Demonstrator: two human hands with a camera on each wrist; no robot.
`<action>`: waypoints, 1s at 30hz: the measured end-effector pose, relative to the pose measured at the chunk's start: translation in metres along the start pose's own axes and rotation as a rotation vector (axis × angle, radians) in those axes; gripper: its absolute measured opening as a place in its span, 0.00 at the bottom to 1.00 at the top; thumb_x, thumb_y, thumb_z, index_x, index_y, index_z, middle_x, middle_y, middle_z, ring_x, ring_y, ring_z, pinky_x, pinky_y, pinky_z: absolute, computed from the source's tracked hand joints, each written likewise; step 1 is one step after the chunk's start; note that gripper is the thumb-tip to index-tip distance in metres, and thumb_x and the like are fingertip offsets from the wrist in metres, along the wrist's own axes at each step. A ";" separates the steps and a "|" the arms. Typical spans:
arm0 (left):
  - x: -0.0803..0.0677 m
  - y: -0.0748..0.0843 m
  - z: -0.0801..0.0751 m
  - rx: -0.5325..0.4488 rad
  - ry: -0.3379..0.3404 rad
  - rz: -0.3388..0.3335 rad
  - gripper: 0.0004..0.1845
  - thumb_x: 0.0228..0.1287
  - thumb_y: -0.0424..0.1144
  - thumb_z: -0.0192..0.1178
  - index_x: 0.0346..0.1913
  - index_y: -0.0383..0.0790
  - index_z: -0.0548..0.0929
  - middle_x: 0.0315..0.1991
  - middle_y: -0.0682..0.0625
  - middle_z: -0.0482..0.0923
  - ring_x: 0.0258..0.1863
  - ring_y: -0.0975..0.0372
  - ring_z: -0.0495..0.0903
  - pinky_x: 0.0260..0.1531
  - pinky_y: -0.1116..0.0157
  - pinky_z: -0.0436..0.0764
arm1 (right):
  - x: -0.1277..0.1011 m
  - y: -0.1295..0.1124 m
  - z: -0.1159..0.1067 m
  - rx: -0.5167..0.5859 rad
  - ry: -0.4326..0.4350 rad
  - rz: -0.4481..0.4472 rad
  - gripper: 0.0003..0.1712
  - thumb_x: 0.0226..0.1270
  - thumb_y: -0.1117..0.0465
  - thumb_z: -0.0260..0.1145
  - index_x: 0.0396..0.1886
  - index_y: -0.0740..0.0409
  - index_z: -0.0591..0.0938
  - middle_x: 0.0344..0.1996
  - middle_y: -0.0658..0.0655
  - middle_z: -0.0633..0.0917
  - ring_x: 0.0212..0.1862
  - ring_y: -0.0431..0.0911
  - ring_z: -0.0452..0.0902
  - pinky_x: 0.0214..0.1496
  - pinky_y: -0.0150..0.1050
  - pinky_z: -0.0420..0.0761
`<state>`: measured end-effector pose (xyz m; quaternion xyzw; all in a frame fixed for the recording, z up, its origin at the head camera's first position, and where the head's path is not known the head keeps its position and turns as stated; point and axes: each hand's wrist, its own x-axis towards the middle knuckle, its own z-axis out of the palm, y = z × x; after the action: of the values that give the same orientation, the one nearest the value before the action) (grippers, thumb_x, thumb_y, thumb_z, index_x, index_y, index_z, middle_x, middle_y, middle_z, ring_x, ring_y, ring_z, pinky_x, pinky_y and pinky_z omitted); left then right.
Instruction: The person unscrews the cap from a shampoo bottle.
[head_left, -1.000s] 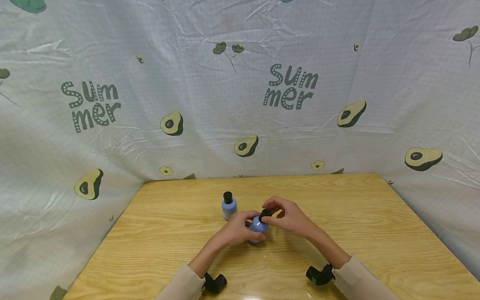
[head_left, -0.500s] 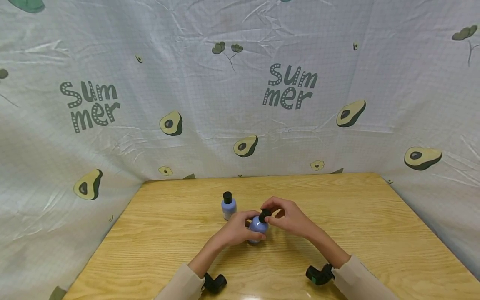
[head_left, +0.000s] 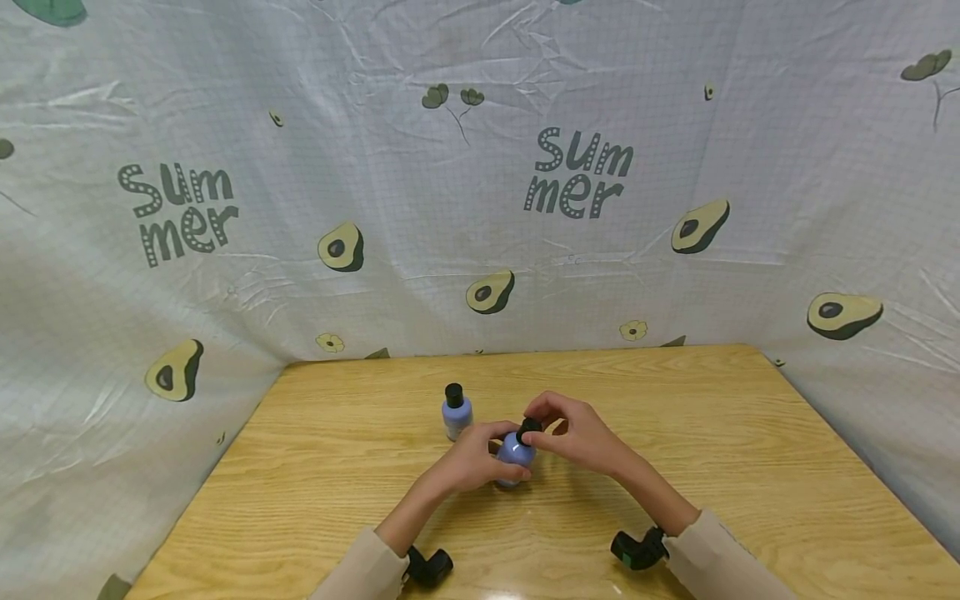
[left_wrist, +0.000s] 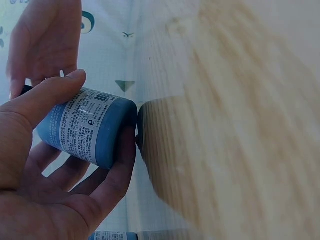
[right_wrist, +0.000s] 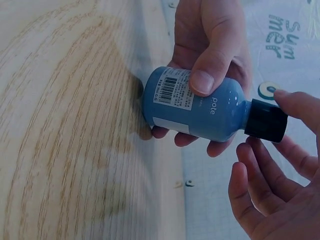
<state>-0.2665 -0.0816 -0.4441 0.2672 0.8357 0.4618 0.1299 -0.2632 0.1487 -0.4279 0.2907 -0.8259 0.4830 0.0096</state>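
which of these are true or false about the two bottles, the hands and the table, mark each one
1. The left hand grips the blue bottle. True.
2. The right hand rests flat on the table. False: its fingertips pinch the black cap.
3. Three bottles stand on the table. False: only two show.
4. The second bottle stands upright with its cap on. True.
5. The held bottle's cap is white. False: it is black.

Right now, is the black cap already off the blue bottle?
No, the black cap sits on the blue bottle, pinched by the right hand.
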 end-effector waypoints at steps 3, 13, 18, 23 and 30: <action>0.000 0.000 0.000 -0.001 -0.001 0.002 0.31 0.60 0.43 0.76 0.66 0.45 0.81 0.58 0.47 0.84 0.50 0.55 0.86 0.46 0.61 0.86 | 0.000 0.002 0.000 0.006 0.002 0.002 0.13 0.71 0.56 0.71 0.50 0.55 0.83 0.43 0.55 0.86 0.44 0.40 0.81 0.45 0.38 0.84; 0.000 0.000 -0.001 0.006 0.002 0.016 0.29 0.60 0.43 0.76 0.65 0.45 0.82 0.58 0.47 0.84 0.49 0.56 0.86 0.45 0.62 0.85 | 0.001 -0.002 -0.003 -0.003 -0.036 -0.041 0.17 0.73 0.60 0.69 0.56 0.63 0.83 0.48 0.58 0.86 0.48 0.43 0.82 0.48 0.35 0.83; 0.000 -0.001 -0.001 0.012 0.009 0.014 0.29 0.59 0.43 0.76 0.64 0.45 0.82 0.58 0.47 0.84 0.49 0.56 0.86 0.45 0.62 0.85 | 0.001 -0.002 -0.003 -0.006 -0.041 -0.052 0.18 0.73 0.60 0.68 0.59 0.58 0.83 0.50 0.58 0.86 0.51 0.46 0.82 0.48 0.36 0.83; 0.000 -0.001 -0.001 0.011 0.003 0.016 0.29 0.60 0.43 0.76 0.65 0.45 0.82 0.57 0.47 0.84 0.49 0.56 0.86 0.45 0.62 0.85 | 0.001 0.000 -0.002 -0.014 -0.029 -0.020 0.21 0.72 0.55 0.70 0.61 0.55 0.82 0.50 0.57 0.86 0.51 0.46 0.81 0.48 0.36 0.83; 0.000 -0.001 -0.001 0.009 -0.004 0.009 0.30 0.61 0.43 0.75 0.66 0.46 0.81 0.58 0.47 0.84 0.50 0.56 0.86 0.44 0.63 0.86 | 0.001 0.005 0.000 -0.013 -0.010 0.003 0.18 0.72 0.55 0.71 0.56 0.57 0.83 0.45 0.56 0.86 0.46 0.42 0.81 0.45 0.37 0.84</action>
<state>-0.2667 -0.0826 -0.4447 0.2723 0.8364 0.4580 0.1285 -0.2665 0.1498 -0.4314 0.2920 -0.8295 0.4760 0.0066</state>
